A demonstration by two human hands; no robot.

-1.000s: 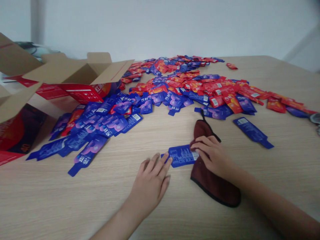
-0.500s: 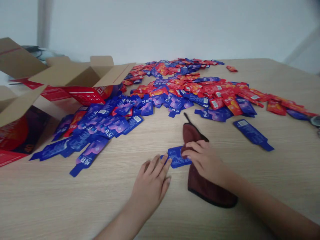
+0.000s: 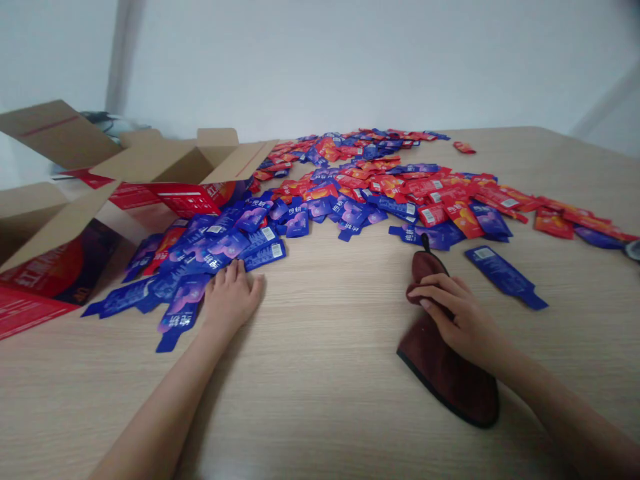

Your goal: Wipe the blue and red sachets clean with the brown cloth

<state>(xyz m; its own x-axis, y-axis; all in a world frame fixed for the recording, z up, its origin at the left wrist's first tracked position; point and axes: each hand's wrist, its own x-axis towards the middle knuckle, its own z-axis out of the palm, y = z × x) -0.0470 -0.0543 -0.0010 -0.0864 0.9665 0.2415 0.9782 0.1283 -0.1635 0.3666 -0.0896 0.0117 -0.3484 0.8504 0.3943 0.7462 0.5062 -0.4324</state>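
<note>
Single head-worn view, facing forward and down across worktop (image 3: 320,373); left hand (image 3: 230,297) and right hand (image 3: 457,313) near, far edge (image 3: 500,131) well beyond.

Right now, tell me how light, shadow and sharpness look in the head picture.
Head view: soft light; a blurry shadow beside the left forearm on the pale wood-grain table; small print on flat blue-and-purple sachets by the left hand too soft to read; maroon black-edged cloth in the right hand dark, without glare.
</note>
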